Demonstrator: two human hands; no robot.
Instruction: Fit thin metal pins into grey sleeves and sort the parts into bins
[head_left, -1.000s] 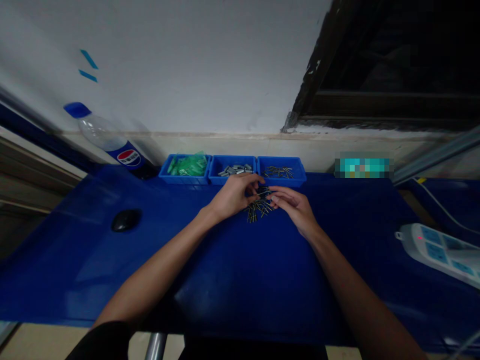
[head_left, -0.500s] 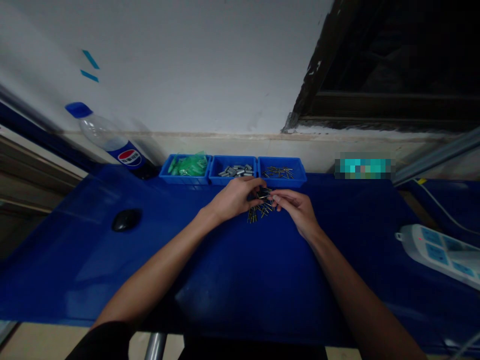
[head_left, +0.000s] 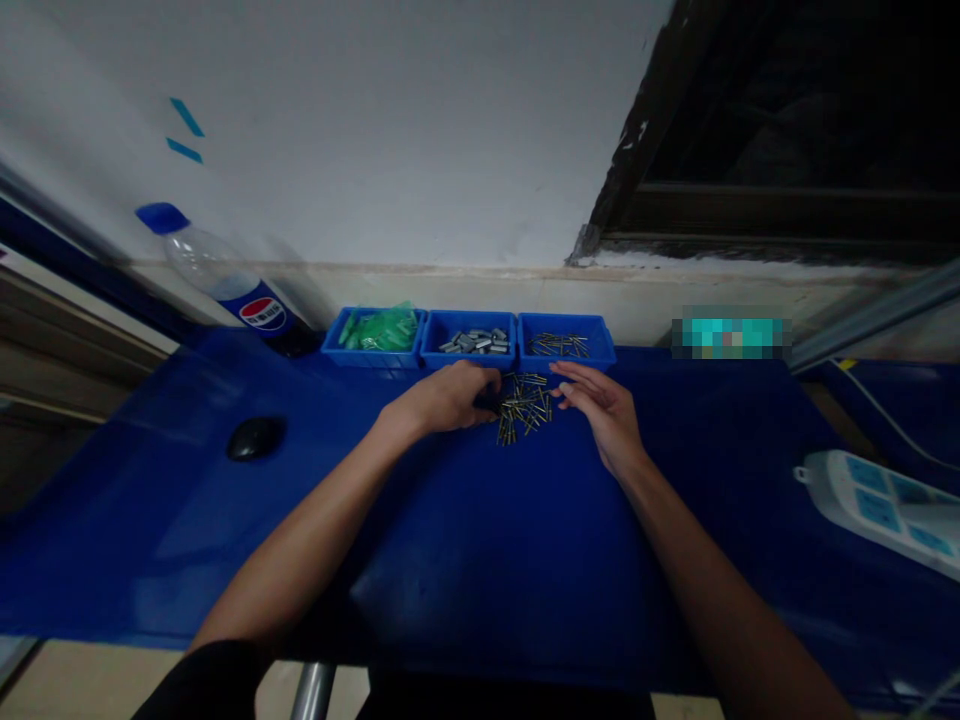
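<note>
A loose pile of thin, dark and brass-coloured metal pins lies on the blue tabletop between my hands. At its left edge is my left hand, fingers curved and thumb apart from them, with nothing visible in the gap. My right hand hovers at the pile's right side, fingers stretched out and parted, and I see nothing held in it. Behind the pile stands a blue bin with similar pins. Beside it is a bin of short grey metal pieces.
A third blue bin holds a green plastic bag. A cola bottle stands at the back left, with a black computer mouse in front. On the right lie a white power strip and a blurred teal object against the wall.
My hands have drawn apart, the left moving left and the right slightly right. Their fingers have opened, and the pins that were between them now lie uncovered in the pile.
</note>
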